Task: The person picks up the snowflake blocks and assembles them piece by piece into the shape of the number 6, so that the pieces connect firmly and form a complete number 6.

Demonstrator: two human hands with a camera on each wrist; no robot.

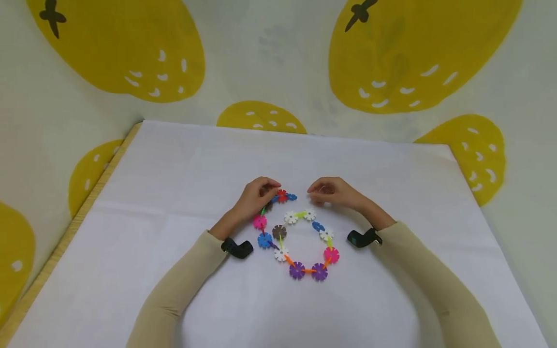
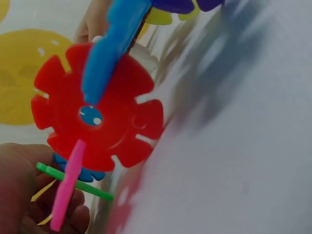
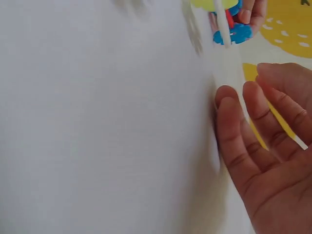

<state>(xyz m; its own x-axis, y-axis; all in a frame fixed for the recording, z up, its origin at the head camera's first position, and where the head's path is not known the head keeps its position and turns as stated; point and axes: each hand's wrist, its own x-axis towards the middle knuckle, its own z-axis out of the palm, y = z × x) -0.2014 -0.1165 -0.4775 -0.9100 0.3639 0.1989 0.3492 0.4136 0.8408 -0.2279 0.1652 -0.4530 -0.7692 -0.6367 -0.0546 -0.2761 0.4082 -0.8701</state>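
From the head camera, a chain of flower-shaped plastic discs point(image 1: 300, 241) lies on a white tablecloth point(image 1: 174, 193), curving into an open ring between the two forearms. Counted flat on the cloth there are two purple discs, two pink, about four white, two blue and one brown; thin orange, green and purple pieces, seen edge-on, link them. At the chain's far left end the left hand point(image 1: 254, 198) has its fingers curled round a small cluster holding a red disc point(image 1: 282, 195) and a blue one just beside it. The right hand point(image 1: 332, 191) hovers near that cluster, just beyond the white discs, with fingers loosely bent and nothing clearly between them. Each wrist carries one small black camera, and both sleeves are beige. The cloth covers a table with a wooden edge point(image 1: 65, 232) showing on the left; behind and around it hangs a pale fabric printed with large yellow fruit shapes point(image 1: 417, 53). No container is in sight. In the left wrist view the red disc point(image 2: 100, 117) fills the frame, eight-lobed, with a blue disc slotted edge-on at its top and a pink one edge-on at its bottom; a green piece crosses below, and the left hand's fingertips point(image 2: 19, 190) close on that lower part. In the right wrist view the right hand point(image 3: 265, 161) shows relaxed, slightly parted fingers; a thin white strip lies across them, but whether they grip it I cannot tell. Blurred cloth fills the rest.
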